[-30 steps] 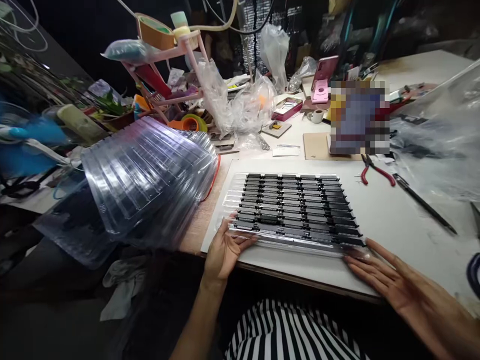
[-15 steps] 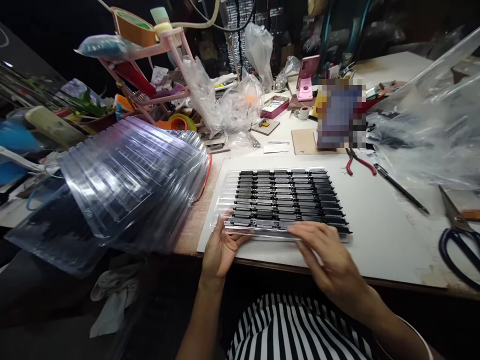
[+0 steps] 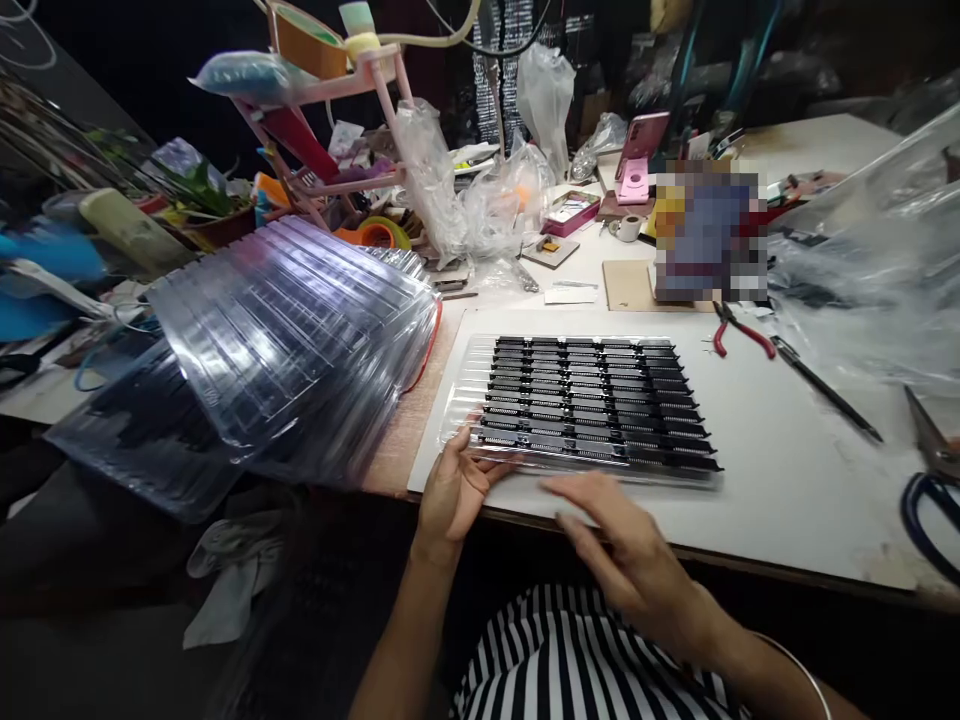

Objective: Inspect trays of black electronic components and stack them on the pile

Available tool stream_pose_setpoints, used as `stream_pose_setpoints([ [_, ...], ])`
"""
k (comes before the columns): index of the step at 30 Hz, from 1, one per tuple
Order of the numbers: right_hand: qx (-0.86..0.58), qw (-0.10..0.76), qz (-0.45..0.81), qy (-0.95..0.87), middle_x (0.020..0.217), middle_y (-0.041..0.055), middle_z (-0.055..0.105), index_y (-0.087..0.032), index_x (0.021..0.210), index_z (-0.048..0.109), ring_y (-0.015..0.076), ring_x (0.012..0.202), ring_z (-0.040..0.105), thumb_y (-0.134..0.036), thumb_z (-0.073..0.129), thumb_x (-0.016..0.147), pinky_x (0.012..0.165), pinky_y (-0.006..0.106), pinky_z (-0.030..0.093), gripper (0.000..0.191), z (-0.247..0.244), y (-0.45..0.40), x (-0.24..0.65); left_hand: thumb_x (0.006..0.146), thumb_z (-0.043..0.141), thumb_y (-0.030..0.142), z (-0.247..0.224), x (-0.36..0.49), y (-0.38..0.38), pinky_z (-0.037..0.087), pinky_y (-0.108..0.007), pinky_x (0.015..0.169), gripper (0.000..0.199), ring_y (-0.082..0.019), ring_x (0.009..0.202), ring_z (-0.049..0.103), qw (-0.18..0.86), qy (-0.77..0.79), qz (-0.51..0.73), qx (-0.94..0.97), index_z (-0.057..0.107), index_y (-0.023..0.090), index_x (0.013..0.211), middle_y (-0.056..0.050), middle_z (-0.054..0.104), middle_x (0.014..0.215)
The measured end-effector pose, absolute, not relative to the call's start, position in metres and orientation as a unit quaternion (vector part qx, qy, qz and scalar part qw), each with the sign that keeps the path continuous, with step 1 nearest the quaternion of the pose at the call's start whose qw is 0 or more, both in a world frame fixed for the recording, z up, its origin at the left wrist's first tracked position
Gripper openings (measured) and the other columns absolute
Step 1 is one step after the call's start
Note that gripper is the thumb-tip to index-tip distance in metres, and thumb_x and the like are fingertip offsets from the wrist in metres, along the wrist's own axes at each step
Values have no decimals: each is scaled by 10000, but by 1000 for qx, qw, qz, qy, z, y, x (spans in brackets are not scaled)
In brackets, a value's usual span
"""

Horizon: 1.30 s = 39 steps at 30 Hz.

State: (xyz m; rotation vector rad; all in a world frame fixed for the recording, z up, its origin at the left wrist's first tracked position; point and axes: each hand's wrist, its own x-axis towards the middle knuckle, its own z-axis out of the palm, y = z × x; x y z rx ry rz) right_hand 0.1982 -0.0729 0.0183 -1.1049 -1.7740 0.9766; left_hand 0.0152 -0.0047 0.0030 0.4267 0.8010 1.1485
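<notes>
Clear tray (image 3: pixel 459 392) is apparently being steadied: corner clamped by left hand (image 3: pixel 455 500); right hand (image 3: pixel 630 550) held free, grip apart. Any lift would call for both.

Before you, a clear plastic tray (image 3: pixel 459 388) is lying face-up on the white work board (image 3: pixel 787 490), its long side facing you. Black comb-toothed strips (image 3: pixel 589 405) are sitting in it in five columns of close rows, leaving a bare ribbed margin showing at your left.

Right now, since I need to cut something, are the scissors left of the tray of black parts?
No, the scissors lie right of the tray, near the picture's right edge.
</notes>
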Motion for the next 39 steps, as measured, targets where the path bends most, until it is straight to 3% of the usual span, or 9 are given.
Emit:
stream_pose_setpoints([
  [2,-400,388,633,-537,1073,98,651,-200,1312,422,188,908,616,-267,443,917,810,378,452,401,17,-84,192,904,421,211,4,16,-4,532,-441,826,319,-219,816,688,742,370,525,193,523,168,1204,-87,714,970],
  [4,-369,392,779,-321,1019,127,665,-159,1389,268,176,786,637,-297,434,920,716,343,470,516,14,-91,188,898,433,207,5,16,-3,534,-440,828,296,-221,828,687,741,372,525,192,547,176,1169,-77,712,978],
  [10,-342,572,745,-29,1162,137,625,-303,1403,-30,122,721,622,-169,567,842,701,290,471,829,9,-100,223,881,460,183,6,13,3,543,-442,829,262,-227,856,683,745,385,514,178,591,179,1107,-72,708,1000],
  [12,-367,606,705,-40,1144,115,635,-338,1398,63,129,706,611,-188,593,830,684,299,481,791,9,-105,246,887,448,183,6,10,4,540,-453,836,275,-227,867,681,746,390,513,166,593,180,1120,-81,706,1013],
  [15,-412,635,644,-108,1104,75,648,-315,1294,391,176,777,626,-320,599,831,673,318,503,508,8,-108,276,896,432,176,5,8,4,532,-451,856,284,-229,888,679,744,391,516,165,607,181,1120,-100,708,1010],
  [19,-433,647,606,-164,1090,94,661,-178,986,664,234,1002,606,-378,590,833,889,359,486,263,4,-89,300,898,435,170,2,10,5,530,-443,861,286,-247,898,680,739,381,525,184,637,187,1099,-124,715,980],
  [24,-370,644,655,-139,949,115,709,-133,879,715,264,935,644,-378,605,822,934,444,474,275,-3,-64,306,880,477,162,-1,15,5,544,-446,836,287,-254,875,686,720,395,533,202,639,195,1115,-136,715,976],
  [29,-357,640,662,-156,949,109,713,-130,933,714,258,933,647,-367,581,843,902,418,489,287,-5,-64,302,869,505,169,3,10,3,539,-477,845,344,-285,933,667,681,446,536,225,563,178,1208,-151,696,1036],
  [39,-371,648,642,-176,981,107,703,-139,939,705,233,939,639,-367,555,863,884,387,486,284,2,-66,296,894,406,154,0,-10,6,555,-375,821,487,-249,890,683,675,484,511,221,336,122,1375,-150,722,909],
])
